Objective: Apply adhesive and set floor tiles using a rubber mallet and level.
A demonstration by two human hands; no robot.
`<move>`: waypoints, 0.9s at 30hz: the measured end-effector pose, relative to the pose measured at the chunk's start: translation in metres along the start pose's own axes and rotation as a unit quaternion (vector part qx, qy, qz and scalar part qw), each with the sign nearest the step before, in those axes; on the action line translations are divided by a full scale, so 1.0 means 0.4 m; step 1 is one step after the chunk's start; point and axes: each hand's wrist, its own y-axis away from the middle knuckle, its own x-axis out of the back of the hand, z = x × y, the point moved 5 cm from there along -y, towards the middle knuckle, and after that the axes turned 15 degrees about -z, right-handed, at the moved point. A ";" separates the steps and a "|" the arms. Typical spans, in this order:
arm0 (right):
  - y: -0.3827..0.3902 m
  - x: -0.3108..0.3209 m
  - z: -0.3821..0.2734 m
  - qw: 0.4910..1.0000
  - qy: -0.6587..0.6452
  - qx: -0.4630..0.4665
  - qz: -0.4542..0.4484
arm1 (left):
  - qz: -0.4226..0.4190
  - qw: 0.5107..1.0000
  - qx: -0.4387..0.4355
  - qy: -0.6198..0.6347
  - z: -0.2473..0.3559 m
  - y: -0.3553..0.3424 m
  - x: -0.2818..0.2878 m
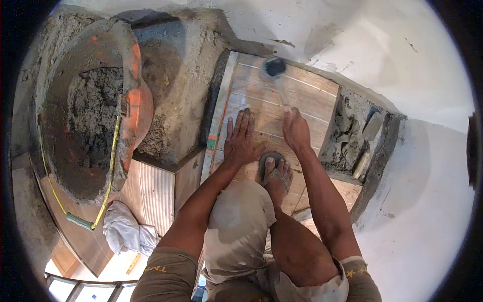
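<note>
My right hand [296, 130] is closed round the handle of a mallet with a dark round head [274, 67]. The mallet's head is over the far part of a wood-look tile [302, 95] striped with pale lines; whether it touches the tile I cannot tell. My left hand [240, 138] lies flat on the same tile, fingers spread, near its left edge. Along that edge runs a long metal spirit level [220, 110] with a green vial. My foot in a grey flip-flop [276, 173] rests on the tile between my hands.
At the left stands a mortar-caked orange bucket [135, 108] with wet mortar [95, 110] inside and a yellow handle. A grey cloth [128, 229] lies below it. Right of the tile, a trowel [361, 163] lies on a mortar bed [344, 136]. Pale walls [402, 65] bound the far and right sides.
</note>
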 end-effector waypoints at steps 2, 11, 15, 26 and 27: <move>-0.012 -0.011 -0.005 1.000 0.013 0.008 -0.009 | 0.005 1.000 -0.004 0.005 0.007 -0.005 -0.008; 0.050 0.010 0.006 0.990 -0.069 0.088 0.081 | -0.001 1.000 0.000 0.005 0.000 0.001 -0.004; -0.005 0.030 0.069 0.999 0.001 0.009 0.045 | -0.031 0.999 0.015 0.003 0.007 -0.005 -0.021; 0.166 0.139 0.088 0.994 -0.075 0.003 0.083 | 0.011 1.000 -0.008 -0.019 0.001 0.000 -0.005; 0.192 0.167 0.129 0.993 -0.088 -0.017 0.080 | 0.009 1.000 -0.009 -0.022 0.006 -0.003 -0.009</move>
